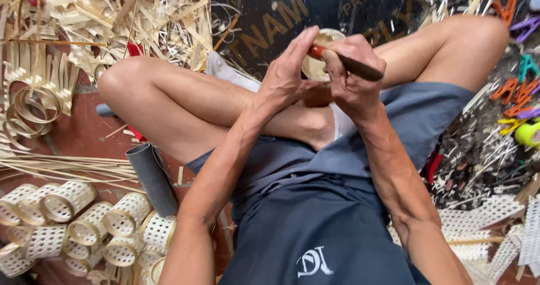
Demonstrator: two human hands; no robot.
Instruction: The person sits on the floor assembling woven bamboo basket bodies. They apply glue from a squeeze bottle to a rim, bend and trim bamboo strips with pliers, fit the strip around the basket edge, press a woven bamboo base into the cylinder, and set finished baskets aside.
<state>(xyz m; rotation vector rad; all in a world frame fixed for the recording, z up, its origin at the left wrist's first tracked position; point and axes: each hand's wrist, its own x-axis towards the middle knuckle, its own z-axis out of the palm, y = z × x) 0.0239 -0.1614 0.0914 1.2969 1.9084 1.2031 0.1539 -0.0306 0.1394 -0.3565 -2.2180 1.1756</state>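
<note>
Fingers of right hand (351, 74) grip a dark-handled tool (354, 66) (left hand (289, 71) clasps a pale ring (318, 66)).

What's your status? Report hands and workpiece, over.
Right hand gripping dark-handled tool. Left hand pressed against small round woven piece. Nothing blocking between hands.

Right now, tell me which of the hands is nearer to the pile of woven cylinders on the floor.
Left. The left hand is raised over the crossed legs, on the same side as the woven cylinders at lower left. The right hand, gripping a dark-handled tool, sits just beyond it.
</note>
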